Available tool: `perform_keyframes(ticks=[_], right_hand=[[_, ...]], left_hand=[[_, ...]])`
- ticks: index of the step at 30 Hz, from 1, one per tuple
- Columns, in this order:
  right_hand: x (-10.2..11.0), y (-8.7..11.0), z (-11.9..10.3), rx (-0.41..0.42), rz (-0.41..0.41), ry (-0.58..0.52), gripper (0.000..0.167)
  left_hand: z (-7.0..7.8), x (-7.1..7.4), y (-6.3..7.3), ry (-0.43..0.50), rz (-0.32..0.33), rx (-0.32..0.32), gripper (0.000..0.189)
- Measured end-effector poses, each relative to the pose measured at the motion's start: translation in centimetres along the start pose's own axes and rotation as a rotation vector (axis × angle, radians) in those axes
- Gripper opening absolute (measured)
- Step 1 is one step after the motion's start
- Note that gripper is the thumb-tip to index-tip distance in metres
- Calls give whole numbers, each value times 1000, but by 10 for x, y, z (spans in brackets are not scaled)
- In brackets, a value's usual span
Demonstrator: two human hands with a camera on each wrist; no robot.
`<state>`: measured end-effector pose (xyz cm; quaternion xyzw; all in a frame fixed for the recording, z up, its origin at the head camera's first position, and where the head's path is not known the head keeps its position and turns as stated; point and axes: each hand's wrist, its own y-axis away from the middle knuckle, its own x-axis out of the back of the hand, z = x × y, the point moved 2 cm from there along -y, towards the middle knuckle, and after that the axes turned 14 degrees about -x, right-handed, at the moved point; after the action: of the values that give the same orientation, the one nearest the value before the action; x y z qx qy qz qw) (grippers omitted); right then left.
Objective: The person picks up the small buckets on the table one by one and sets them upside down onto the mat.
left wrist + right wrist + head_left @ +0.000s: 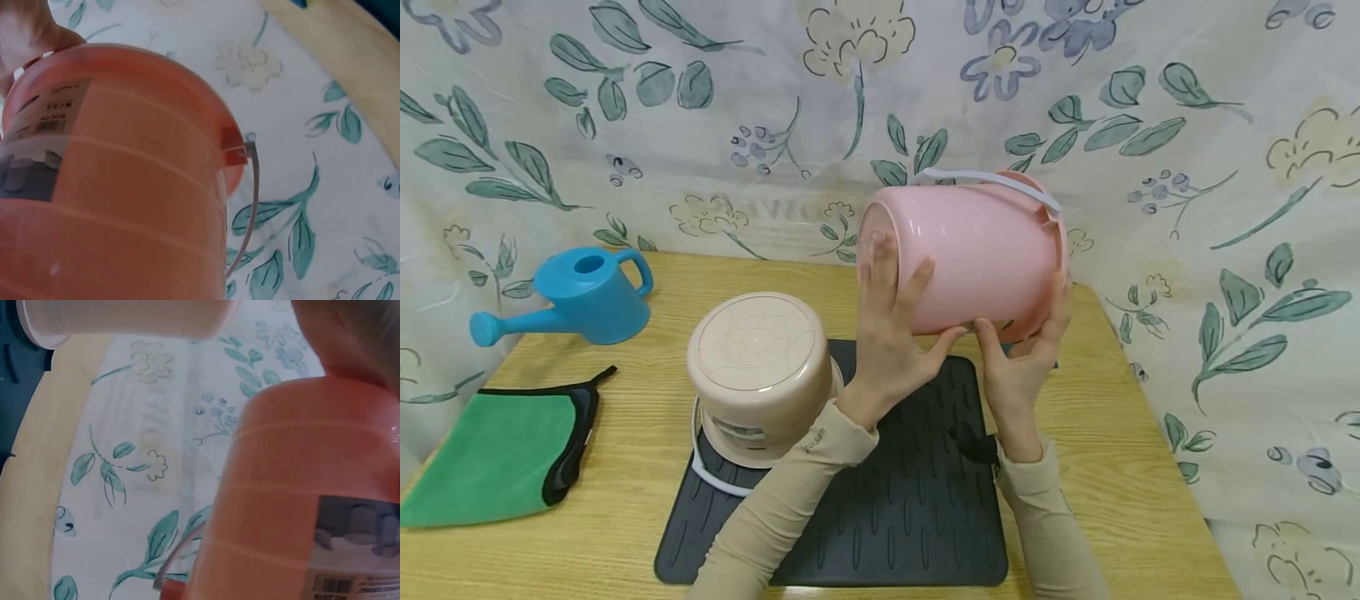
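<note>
A pink bucket (973,250) is held up on its side above the dark mat (880,517), its base facing left and its rim right. My left hand (891,337) holds the base end, fingers spread on the bottom and side, thumb underneath. At the rim end, my right hand (1026,367) grips the bucket from below and the right. The pale handle (992,177) lies along the upper side. A printed label (40,137) with a barcode shows on the bucket's wall in the left wrist view. The bucket's inside is hidden.
An upside-down cream bucket (756,350) stands on the mat's left part, its handle (715,479) hanging down. Further left are a blue watering can (591,296) and a green cloth (497,454) with black edging. A flowered sheet (775,108) hangs behind the wooden table (1120,483).
</note>
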<state>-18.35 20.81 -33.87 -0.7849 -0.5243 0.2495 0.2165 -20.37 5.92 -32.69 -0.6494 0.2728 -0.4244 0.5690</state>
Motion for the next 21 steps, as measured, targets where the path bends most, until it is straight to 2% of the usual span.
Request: perform_keyframes(ticks=[3, 8, 11, 16, 21], right_hand=[[1, 2, 2, -24, 0, -16, 84], [2, 5, 7, -51, -7, -91, 77], [2, 7, 8, -65, -6, -121, 74], [3, 11, 6, -111, -30, -148, 71], [3, 18, -1, -181, -5, -118, 68]], left_hand=[[0, 3, -4, -15, -23, -71, 112], [2, 6, -7, -19, -50, -161, 111], [3, 7, -7, -9, -59, -168, 110], [5, 11, -6, 9, -65, -140, 106], [9, 16, -10, 17, -114, -138, 83]])
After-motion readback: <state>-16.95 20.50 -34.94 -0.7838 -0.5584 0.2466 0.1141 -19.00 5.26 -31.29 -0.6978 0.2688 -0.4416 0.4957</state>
